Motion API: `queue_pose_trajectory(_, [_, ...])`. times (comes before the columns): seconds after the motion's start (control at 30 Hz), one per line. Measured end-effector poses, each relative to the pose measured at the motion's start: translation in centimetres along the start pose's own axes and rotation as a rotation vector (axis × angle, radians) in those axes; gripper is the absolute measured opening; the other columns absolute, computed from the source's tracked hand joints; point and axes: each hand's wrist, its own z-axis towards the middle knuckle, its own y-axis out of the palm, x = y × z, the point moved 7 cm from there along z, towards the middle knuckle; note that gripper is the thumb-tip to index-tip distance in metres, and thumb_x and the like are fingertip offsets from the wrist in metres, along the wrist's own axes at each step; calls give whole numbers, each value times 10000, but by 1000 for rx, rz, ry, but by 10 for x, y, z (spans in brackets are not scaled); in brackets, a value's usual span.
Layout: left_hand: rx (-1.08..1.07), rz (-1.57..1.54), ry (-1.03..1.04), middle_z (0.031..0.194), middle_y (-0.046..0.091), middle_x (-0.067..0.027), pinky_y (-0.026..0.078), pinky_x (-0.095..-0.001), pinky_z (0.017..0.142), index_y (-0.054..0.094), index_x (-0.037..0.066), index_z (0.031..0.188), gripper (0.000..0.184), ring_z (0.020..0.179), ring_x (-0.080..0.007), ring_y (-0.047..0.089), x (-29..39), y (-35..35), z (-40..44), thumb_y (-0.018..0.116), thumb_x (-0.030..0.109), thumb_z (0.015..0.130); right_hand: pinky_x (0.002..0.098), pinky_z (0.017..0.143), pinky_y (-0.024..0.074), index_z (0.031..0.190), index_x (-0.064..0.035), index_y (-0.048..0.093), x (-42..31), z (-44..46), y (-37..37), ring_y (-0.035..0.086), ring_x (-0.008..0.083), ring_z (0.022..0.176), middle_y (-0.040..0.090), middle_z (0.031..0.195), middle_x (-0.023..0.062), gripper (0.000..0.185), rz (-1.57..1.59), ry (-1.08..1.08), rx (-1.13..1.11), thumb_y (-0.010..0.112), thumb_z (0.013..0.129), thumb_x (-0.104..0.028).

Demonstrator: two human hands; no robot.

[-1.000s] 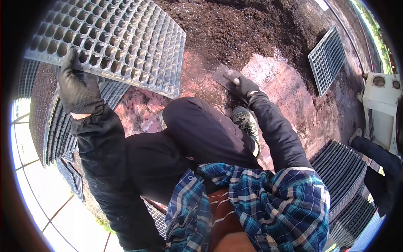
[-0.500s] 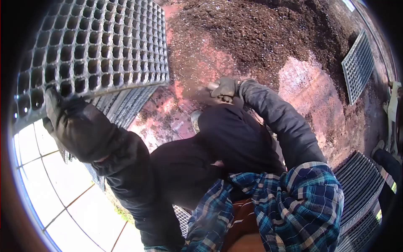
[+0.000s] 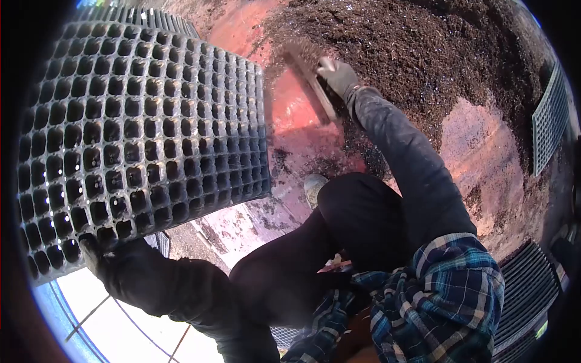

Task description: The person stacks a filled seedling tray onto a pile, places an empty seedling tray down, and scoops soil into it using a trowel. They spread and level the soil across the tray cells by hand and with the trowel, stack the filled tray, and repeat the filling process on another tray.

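Observation:
At the left, a black seedling tray [image 3: 127, 133] with rows of square cells is tilted up, its cells facing me. My gloved left hand [image 3: 98, 259] grips its lower edge, thumb on the front face and fingers hidden behind. My gloved right hand [image 3: 339, 77] is closed around a thin straight board [image 3: 316, 88], whose far end is blurred. The board stands on edge against the red surface [image 3: 293, 109], at the border of the dark loose soil [image 3: 411, 60]. Soil is piled along the board's far end.
Behind the held tray are more stacked trays [image 3: 139, 17]. Another cell tray [image 3: 549, 121] leans at the far right, and a stack of trays [image 3: 523, 290] stands at lower right. My shoe [image 3: 315, 189] rests on the red surface. A dark-clothed person's leg [image 3: 566, 251] shows at the right edge.
My right hand has swung away from my knee, up toward the soil with the board, and more red surface shows there. The tray in my left hand appears lower and more fully in view.

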Motion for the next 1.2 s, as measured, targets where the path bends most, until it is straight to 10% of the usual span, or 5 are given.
queue_pose_trajectory(0.17, [0, 4, -66, 1083, 616, -167, 488, -273, 838, 577, -57, 1093, 247, 949, -191, 604, -8, -2, 1, 563, -24, 849, 377, 631, 503, 938, 27, 607, 2, 32, -26, 636, 278, 663, 640, 756, 185, 385, 222, -1, 328, 656, 772, -317])
queue_pose_trajectory(0.5, [-25, 111, -71, 1061, 618, -163, 494, -274, 811, 579, -53, 1090, 237, 915, -193, 611, 21, 5, -12, 537, -14, 860, 403, 504, 471, 846, -70, 553, 15, -52, 205, 584, 238, 527, 604, 695, 110, 198, 574, 574, -749, 564, 833, -267])
queue_pose_trajectory(0.57, [-35, 116, -90, 1056, 619, -163, 495, -274, 805, 579, -53, 1090, 236, 908, -193, 612, 29, 8, -20, 531, -12, 863, 466, 646, 471, 898, -90, 542, -12, -15, 182, 613, 363, 711, 621, 773, 182, 252, 25, -224, -354, 547, 819, -329])
queue_pose_trajectory(1.0, [-72, 216, -92, 1027, 623, -158, 504, -274, 769, 581, -48, 1086, 230, 863, -194, 620, 59, 24, -13, 497, 1, 878, 438, 931, 399, 1148, -19, 546, -11, 76, -106, 509, 383, 1118, 555, 1152, 250, 547, -368, 39, 201, 595, 800, -439])
queue_pose_trajectory(1.2, [-118, -68, -57, 1050, 620, -164, 489, -246, 685, 568, -71, 1119, 326, 811, -184, 630, 74, 24, -9, 398, -64, 841, 409, 729, 502, 1037, 8, 592, 7, 65, -233, 634, 345, 828, 643, 930, 214, 477, -257, 36, 533, 653, 792, -396])
